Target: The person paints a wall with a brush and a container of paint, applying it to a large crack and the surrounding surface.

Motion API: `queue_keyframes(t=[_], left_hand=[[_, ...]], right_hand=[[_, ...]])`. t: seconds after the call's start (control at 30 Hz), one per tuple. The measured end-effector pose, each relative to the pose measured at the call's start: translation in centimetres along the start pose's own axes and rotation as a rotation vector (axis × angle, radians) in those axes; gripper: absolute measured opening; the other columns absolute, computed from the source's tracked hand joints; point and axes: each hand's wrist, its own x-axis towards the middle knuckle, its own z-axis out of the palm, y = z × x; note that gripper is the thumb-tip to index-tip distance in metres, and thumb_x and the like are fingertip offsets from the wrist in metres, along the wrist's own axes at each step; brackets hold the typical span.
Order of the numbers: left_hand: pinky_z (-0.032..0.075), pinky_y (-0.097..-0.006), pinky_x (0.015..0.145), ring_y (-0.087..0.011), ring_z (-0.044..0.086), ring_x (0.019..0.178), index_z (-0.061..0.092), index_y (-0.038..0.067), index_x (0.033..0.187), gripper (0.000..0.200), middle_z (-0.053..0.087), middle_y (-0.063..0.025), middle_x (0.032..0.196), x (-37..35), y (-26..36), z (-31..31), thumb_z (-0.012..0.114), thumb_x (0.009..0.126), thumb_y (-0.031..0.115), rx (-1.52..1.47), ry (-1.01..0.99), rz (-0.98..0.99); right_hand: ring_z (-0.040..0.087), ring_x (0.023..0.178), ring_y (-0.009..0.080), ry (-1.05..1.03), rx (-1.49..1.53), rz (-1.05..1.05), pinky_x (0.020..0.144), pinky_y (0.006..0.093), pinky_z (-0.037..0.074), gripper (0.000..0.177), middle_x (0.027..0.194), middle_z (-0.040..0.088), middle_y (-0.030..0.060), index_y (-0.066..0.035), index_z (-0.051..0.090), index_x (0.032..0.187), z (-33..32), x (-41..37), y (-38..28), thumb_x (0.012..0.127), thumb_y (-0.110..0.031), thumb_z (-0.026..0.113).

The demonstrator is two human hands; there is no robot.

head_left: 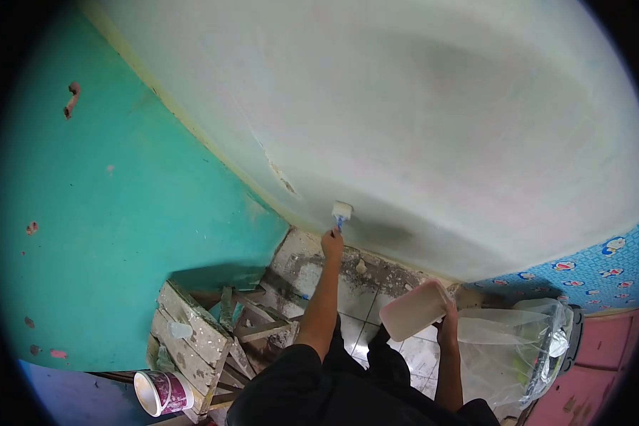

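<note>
My left hand (332,243) is closed round the blue handle of a paint brush (341,211), whose pale head touches the lower part of the white wall (405,128). A long crack with chipped plaster (280,175) runs up the wall to the left of the brush. Lower right, my right hand (447,328) grips the edge of a pinkish rectangular tray (413,310), held tilted over the tiled floor.
A green wall (121,184) stands at the left. Below it are a paint-spattered wooden stand (189,334) and a white-and-purple bucket (165,392). Clear plastic sheeting (500,348) covers things at the right, near blue patterned wall covering (582,273) and a pink panel (603,362).
</note>
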Motion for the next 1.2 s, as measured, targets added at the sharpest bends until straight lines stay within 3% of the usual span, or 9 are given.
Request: queue_keyframes(t=[0.17,0.23,0.3,0.47,0.63,0.77,0.97,1.03,1.2], left_hand=[[0.041,-0.0460,0.055,-0.0376,0.055,0.051,0.063,-0.006,0.068,0.041,0.059,-0.0212,0.057,3.7,12.2,-8.7,0.055,0.093,0.025,-0.086,0.002,0.150],[0.039,-0.0420,0.052,-0.0281,0.051,0.047,0.063,-0.005,0.068,0.043,0.058,-0.0159,0.055,4.1,17.7,-13.2,0.054,0.095,0.026,-0.096,0.004,0.185],[0.033,-0.0282,0.048,-0.0088,0.043,0.048,0.066,-0.002,0.072,0.040,0.052,-0.0014,0.053,2.8,24.8,-18.0,0.055,0.098,0.026,-0.408,-0.021,0.109],[0.026,-0.0229,0.048,-0.0031,0.037,0.053,0.064,0.002,0.080,0.034,0.050,0.0034,0.061,4.2,32.2,-23.9,0.053,0.101,0.026,-0.798,0.049,0.350],[0.035,-0.0305,0.051,-0.0112,0.043,0.052,0.060,0.001,0.084,0.033,0.051,-0.0047,0.060,6.8,24.3,-19.4,0.052,0.101,0.027,-0.541,-0.072,0.469],[0.045,-0.0434,0.059,-0.0358,0.058,0.061,0.058,0.000,0.085,0.031,0.060,-0.0158,0.068,4.6,9.2,-7.9,0.050,0.101,0.025,-0.308,0.025,0.433],[0.047,-0.0529,0.063,-0.0445,0.062,0.072,0.064,-0.002,0.085,0.039,0.064,-0.0242,0.076,3.4,-7.8,0.1,0.050,0.098,0.031,0.115,-0.203,-0.079],[0.047,-0.0523,0.062,-0.0436,0.063,0.070,0.064,-0.004,0.079,0.041,0.064,-0.0234,0.071,4.7,-7.6,-0.6,0.050,0.097,0.030,0.084,-0.225,-0.057],[0.046,-0.0451,0.057,-0.0374,0.062,0.057,0.062,-0.005,0.069,0.043,0.062,-0.0186,0.059,8.7,10.1,-12.5,0.053,0.096,0.026,-0.258,-0.307,0.053]], right_hand=[[0.049,0.122,0.0265,-0.025,0.017,-0.023,0.087,0.0496,0.052,0.055,0.130,0.049,0.0086,-0.016,0.046,0.134,2.6,-0.4,0.1,0.090,-0.048,0.051],[0.049,0.123,0.0265,-0.005,0.014,-0.022,0.087,0.0497,0.052,0.055,0.130,0.049,0.0086,-0.016,0.046,0.134,3.5,-1.0,0.9,0.090,-0.047,0.051],[0.049,0.124,0.0268,0.024,-0.021,-0.035,0.088,0.0498,0.052,0.055,0.131,0.048,0.0088,-0.015,0.046,0.135,5.1,-1.4,1.6,0.090,-0.046,0.052],[0.046,0.128,0.0306,0.046,0.112,-0.003,0.089,0.0522,0.052,0.061,0.140,0.043,0.0141,-0.011,0.036,0.143,7.3,-1.8,4.9,0.092,-0.041,0.048],[0.046,0.128,0.0315,0.115,0.134,-0.029,0.087,0.0519,0.052,0.059,0.140,0.043,0.0147,-0.010,0.037,0.143,10.1,-4.0,6.0,0.092,-0.040,0.046],[0.046,0.127,0.0314,0.165,0.133,-0.061,0.087,0.0509,0.052,0.056,0.137,0.046,0.0138,-0.010,0.040,0.140,11.7,-5.9,6.4,0.093,-0.039,0.046],[0.049,0.122,0.0295,0.294,0.180,-0.073,0.088,0.0503,0.051,0.055,0.132,0.049,0.0122,-0.009,0.045,0.137,12.9,-8.9,7.1,0.085,-0.030,0.049],[0.049,0.123,0.0304,0.288,0.176,-0.065,0.089,0.0514,0.050,0.056,0.132,0.049,0.0125,-0.009,0.044,0.137,12.7,-9.4,7.5,0.086,-0.030,0.049],[0.047,0.125,0.0318,0.304,0.136,-0.048,0.091,0.0537,0.048,0.058,0.135,0.047,0.0142,-0.009,0.042,0.139,12.7,-9.9,8.4,0.086,-0.032,0.049]])
